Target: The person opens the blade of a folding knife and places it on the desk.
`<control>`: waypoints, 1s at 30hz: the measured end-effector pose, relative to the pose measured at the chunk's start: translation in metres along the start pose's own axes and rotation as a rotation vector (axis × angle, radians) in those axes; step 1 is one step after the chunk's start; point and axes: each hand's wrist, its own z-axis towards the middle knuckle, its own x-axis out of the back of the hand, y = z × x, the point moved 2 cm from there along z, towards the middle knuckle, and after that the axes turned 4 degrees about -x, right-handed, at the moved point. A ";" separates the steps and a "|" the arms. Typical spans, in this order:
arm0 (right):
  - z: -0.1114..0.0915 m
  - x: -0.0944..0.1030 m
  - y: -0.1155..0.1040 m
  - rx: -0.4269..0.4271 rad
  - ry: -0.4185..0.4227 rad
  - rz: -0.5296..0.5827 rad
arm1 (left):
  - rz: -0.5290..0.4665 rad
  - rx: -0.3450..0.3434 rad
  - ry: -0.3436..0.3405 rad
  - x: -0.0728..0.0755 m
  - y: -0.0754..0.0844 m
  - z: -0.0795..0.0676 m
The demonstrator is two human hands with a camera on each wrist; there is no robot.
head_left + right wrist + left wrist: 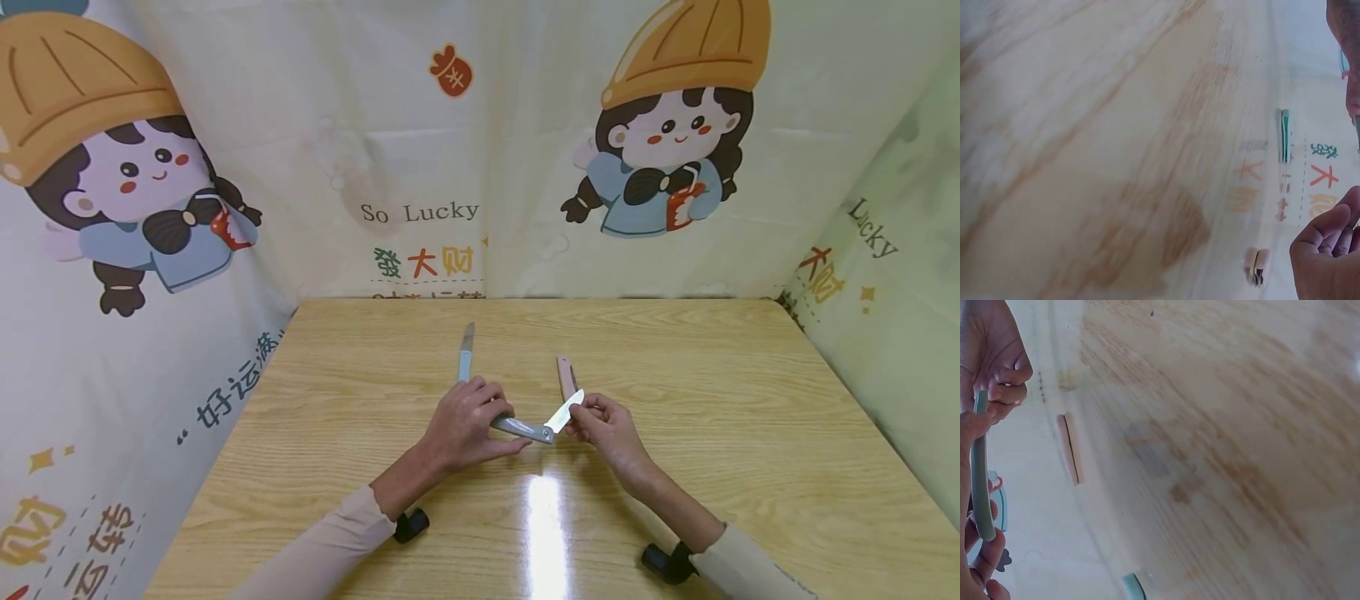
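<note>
A folding knife with a grey handle (522, 428) is held between both hands, its bright blade (564, 413) swung out at an angle. My left hand (467, 423) grips the handle, which in the left wrist view appears as a curved grey-green bar (982, 481). With thumb and fingers, my right hand (609, 432) pinches the blade near its tip. Just beyond the left hand lies a light blue folding knife (465, 364), blade out and pointing away. A pink folding knife (566, 377) rests behind the right hand, partly covered by the held blade.
The wooden table (712, 358) ends at a patterned cloth backdrop (525, 167), with cloth along both sides too. Black wrist devices (411, 526) show under the forearms. A bright light reflection lies on the tabletop in front of the hands.
</note>
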 end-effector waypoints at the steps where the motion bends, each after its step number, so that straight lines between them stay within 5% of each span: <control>1: 0.000 0.000 0.000 -0.002 0.001 0.004 | 0.002 0.005 0.003 0.000 0.000 0.000; 30: -0.001 0.003 0.002 -0.039 0.013 0.056 | 0.060 0.101 0.030 -0.008 0.006 -0.007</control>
